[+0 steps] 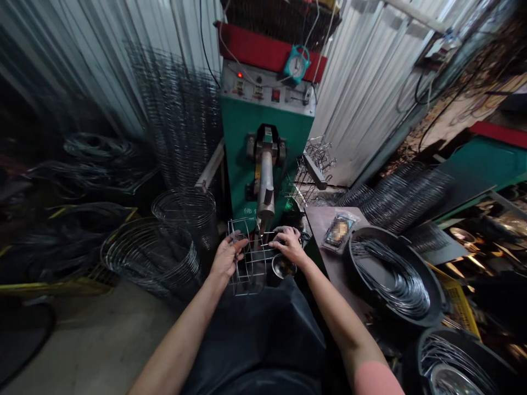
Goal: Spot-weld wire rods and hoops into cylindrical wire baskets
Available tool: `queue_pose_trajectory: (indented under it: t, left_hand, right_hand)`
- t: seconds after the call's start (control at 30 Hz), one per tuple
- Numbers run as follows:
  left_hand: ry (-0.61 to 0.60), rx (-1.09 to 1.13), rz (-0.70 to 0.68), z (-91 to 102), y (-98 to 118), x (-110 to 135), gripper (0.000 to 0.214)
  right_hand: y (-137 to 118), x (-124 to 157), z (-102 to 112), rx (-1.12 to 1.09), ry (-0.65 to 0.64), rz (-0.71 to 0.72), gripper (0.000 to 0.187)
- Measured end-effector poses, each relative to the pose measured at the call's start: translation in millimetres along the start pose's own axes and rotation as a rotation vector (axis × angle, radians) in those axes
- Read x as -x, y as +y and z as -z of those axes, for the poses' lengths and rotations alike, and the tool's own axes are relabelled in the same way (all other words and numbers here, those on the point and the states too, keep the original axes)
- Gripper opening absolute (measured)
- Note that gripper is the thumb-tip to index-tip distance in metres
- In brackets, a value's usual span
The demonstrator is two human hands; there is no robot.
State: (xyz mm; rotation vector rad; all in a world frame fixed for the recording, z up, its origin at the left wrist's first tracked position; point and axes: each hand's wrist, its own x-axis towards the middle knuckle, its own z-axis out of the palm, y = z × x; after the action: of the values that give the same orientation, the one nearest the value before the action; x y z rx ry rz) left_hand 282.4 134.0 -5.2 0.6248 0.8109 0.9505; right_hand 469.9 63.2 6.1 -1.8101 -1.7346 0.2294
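A small wire-grid basket frame is held under the metal head of a green welding machine. My left hand grips the frame's left side, fingers curled round its wires. On the frame's right upper edge rests my right hand, its fingers closed over the wires. The frame's lower end hangs over my dark apron.
Stacks of round wire rings stand on the floor to the left. A black tub of wire loops sits on the table at right, beside a packet. Finished wire frames lie beside the machine. Corrugated metal walls stand behind.
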Motion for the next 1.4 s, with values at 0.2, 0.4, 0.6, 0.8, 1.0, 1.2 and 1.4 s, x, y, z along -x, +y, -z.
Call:
queue_pose_trajectory:
  t: [0.2,0.4,0.6,0.8,1.0,1.2,1.4]
  left_hand:
    - [-0.008,0.020,-0.001,-2.6,1.2,-0.9,0.057]
    - [0.005,0.023,0.008,-4.5,3.9,-3.3,0.056]
    - [-0.004,0.033,0.000,-1.9,3.5,-5.0,0.057]
    - [-0.006,0.053,0.009,-1.8,3.6,-13.9,0.054]
    - [0.010,0.077,0.036,-4.3,5.0,-26.1,0.047]
    - [0.030,0.104,0.075,-5.1,5.4,-34.2,0.041]
    - [0.014,0.106,0.095,-3.3,6.0,-32.5,0.041]
  right_hand:
    - [2.6,-6.2,1.2,0.001,-0.014,0.008,0.024]
    - [3.7,-11.4,4.6,-0.014,-0.036,0.017,0.020]
    - [4.0,-12.5,6.3,-0.026,-0.043,0.036,0.020]
    - [6.1,-17.6,5.3,-0.035,-0.047,0.019,0.020]
    - [10.5,-27.3,4.6,-0.013,-0.040,-0.006,0.020]
    - [11.2,-34.2,4.1,0.014,-0.047,-0.004,0.023]
    - [8.4,-33.0,4.6,0.035,-0.047,-0.016,0.021]
